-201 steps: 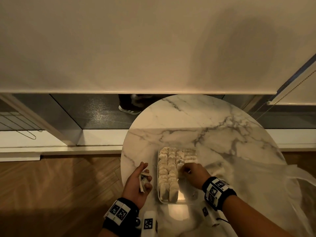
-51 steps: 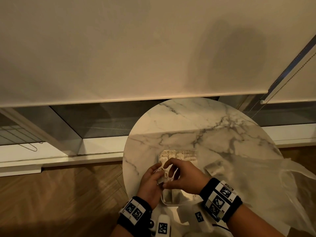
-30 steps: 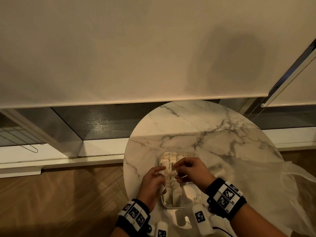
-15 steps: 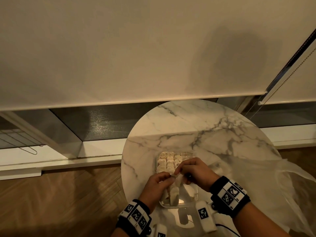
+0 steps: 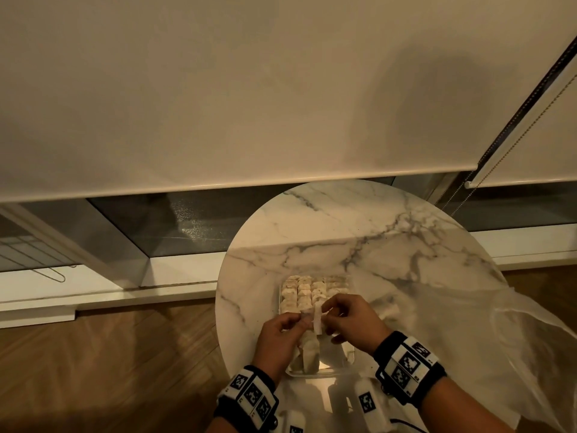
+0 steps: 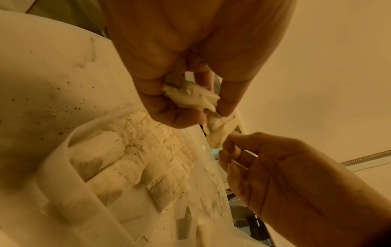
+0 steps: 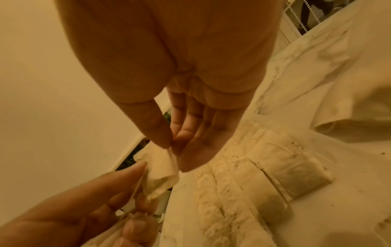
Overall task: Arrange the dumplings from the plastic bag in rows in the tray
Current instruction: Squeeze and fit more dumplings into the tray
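— Warm, dim amber light across the head view, and a big soft shadow falls on the roller blind (image 5: 218, 89) at upper right.

— Glare on the marble table (image 5: 359, 220): the far band is bright, the near part duller. A bright reflection sits near the table's front edge.

— Straight lines bow at the frame edges, wide-angle stuff.

— Both wrist views are heavily yellow, soft and smeared, the close palms out of focus.
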`<state>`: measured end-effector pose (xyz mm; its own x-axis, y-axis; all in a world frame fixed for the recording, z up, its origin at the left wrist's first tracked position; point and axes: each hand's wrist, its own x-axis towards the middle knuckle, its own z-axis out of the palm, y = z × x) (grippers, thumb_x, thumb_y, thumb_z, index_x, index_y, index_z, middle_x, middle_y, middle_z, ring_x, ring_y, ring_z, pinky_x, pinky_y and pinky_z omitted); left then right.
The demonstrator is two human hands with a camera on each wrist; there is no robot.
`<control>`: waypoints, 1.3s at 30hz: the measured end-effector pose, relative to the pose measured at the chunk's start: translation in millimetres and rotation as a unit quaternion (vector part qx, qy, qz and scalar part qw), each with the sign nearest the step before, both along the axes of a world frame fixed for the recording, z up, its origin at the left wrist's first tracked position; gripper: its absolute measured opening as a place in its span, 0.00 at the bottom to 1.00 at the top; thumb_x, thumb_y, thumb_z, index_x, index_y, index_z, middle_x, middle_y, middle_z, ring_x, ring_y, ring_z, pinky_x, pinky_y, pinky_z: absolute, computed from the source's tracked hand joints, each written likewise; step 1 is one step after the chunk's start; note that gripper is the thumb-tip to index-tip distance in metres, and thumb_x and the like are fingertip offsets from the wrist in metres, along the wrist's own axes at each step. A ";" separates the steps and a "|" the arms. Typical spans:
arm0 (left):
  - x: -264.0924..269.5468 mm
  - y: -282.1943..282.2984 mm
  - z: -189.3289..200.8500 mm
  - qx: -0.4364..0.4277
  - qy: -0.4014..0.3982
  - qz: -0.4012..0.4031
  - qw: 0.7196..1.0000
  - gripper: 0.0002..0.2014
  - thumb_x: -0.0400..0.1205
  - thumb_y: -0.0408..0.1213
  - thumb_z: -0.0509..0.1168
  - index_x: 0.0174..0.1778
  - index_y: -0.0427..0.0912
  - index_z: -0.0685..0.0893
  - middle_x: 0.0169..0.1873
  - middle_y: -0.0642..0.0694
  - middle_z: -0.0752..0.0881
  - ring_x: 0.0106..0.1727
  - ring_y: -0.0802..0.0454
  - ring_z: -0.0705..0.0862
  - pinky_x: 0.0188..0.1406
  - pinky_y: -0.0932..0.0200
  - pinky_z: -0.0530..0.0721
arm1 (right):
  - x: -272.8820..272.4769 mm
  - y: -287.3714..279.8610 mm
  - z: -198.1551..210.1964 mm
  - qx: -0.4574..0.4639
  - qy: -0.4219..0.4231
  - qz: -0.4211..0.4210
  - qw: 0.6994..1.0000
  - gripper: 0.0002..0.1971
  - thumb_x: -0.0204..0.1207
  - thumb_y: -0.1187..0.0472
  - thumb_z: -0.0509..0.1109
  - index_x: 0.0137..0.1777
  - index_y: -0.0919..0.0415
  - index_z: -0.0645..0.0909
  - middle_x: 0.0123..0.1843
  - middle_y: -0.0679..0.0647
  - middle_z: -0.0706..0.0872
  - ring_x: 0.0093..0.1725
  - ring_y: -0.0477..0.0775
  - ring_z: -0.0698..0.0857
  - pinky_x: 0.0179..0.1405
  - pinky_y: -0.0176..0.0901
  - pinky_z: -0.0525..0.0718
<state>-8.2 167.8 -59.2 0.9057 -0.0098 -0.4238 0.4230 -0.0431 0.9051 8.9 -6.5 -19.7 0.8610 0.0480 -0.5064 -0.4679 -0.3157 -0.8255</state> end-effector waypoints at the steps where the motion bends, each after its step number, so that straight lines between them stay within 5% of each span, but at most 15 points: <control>1: -0.2 0.2 0.0 -0.002 -0.003 -0.004 1.000 0.03 0.79 0.40 0.75 0.45 0.48 0.94 0.42 0.49 0.93 0.46 0.53 0.89 0.45 0.57 0.87 | -0.9 -2.2 0.7 0.010 -0.003 0.009 1.000 0.09 0.74 0.59 0.78 0.53 0.56 0.84 0.41 0.58 0.89 0.38 0.57 0.90 0.35 0.58 0.92; 4: -1.5 -1.2 -0.5 0.012 -0.028 -0.040 0.999 0.06 0.78 0.35 0.76 0.45 0.51 0.95 0.42 0.52 0.93 0.48 0.55 0.90 0.49 0.58 0.87 | -4.2 -3.7 0.5 0.027 0.009 0.025 0.999 0.20 0.69 0.47 0.82 0.58 0.50 0.83 0.46 0.57 0.88 0.43 0.55 0.91 0.31 0.46 0.89; 11: -4.1 -6.1 2.1 0.034 -0.031 -0.050 0.998 0.05 0.77 0.39 0.77 0.45 0.55 0.94 0.43 0.54 0.93 0.48 0.57 0.90 0.49 0.60 0.88 | -5.1 -5.0 -12.7 0.028 0.010 0.011 0.999 0.08 0.77 0.58 0.77 0.51 0.61 0.86 0.39 0.57 0.87 0.38 0.50 0.88 0.42 0.60 0.92; 16: -4.6 -5.3 7.1 0.005 -0.019 -0.036 0.999 0.05 0.80 0.35 0.74 0.48 0.47 0.94 0.43 0.51 0.94 0.47 0.59 0.91 0.44 0.69 0.85 | -7.6 -7.1 -15.2 0.052 0.000 0.024 0.998 0.13 0.72 0.53 0.81 0.52 0.58 0.86 0.45 0.63 0.89 0.46 0.62 0.91 0.42 0.54 0.92; 23: 2.0 0.7 6.6 -0.131 0.107 0.057 0.984 0.07 0.80 0.32 0.72 0.51 0.36 0.93 0.47 0.37 0.93 0.51 0.41 0.92 0.56 0.47 0.88 | -8.4 -5.4 -18.9 0.033 -0.054 0.026 0.998 0.03 0.75 0.63 0.78 0.47 0.60 0.88 0.38 0.60 0.92 0.42 0.61 0.92 0.47 0.62 0.91; 26: 5.5 4.7 8.3 -0.189 0.131 0.084 0.970 0.09 0.80 0.32 0.72 0.54 0.32 0.91 0.49 0.33 0.92 0.52 0.39 0.91 0.50 0.50 0.87 | -6.7 -5.4 -22.7 0.026 -0.040 0.038 0.998 0.02 0.74 0.60 0.79 0.45 0.57 0.90 0.39 0.56 0.93 0.43 0.61 0.92 0.48 0.60 0.91; 30: 8.5 6.8 11.8 -0.216 0.142 0.074 0.963 0.10 0.82 0.31 0.69 0.56 0.31 0.89 0.50 0.33 0.92 0.50 0.39 0.92 0.44 0.53 0.88 | -4.7 2.3 -18.1 0.022 -0.015 0.010 1.000 0.15 0.68 0.48 0.82 0.42 0.61 0.90 0.39 0.56 0.92 0.42 0.57 0.93 0.44 0.53 0.92; 32: 9.2 6.6 10.3 -0.206 0.147 0.067 0.965 0.10 0.82 0.32 0.69 0.56 0.31 0.89 0.48 0.33 0.92 0.46 0.42 0.92 0.41 0.54 0.88 | -3.1 5.1 -19.1 0.019 -0.002 -0.024 1.000 0.16 0.67 0.53 0.84 0.41 0.67 0.87 0.37 0.60 0.92 0.39 0.60 0.92 0.43 0.56 0.92; 36: 11.4 7.8 6.4 -0.194 0.145 0.058 0.969 0.12 0.80 0.34 0.72 0.56 0.30 0.90 0.51 0.33 0.92 0.54 0.38 0.91 0.58 0.44 0.88 | 2.3 4.4 -22.9 0.008 0.002 -0.059 0.998 0.07 0.67 0.74 0.79 0.40 0.67 0.84 0.41 0.65 0.84 0.33 0.63 0.89 0.38 0.61 0.92; 39: 13.9 12.0 6.0 -0.206 0.143 0.080 0.965 0.09 0.83 0.32 0.68 0.54 0.32 0.90 0.43 0.38 0.92 0.43 0.43 0.92 0.40 0.53 0.89 | 6.9 -0.3 -19.3 -0.001 -0.022 -0.067 0.998 0.14 0.69 0.79 0.72 0.48 0.62 0.83 0.46 0.64 0.82 0.37 0.63 0.87 0.35 0.55 0.91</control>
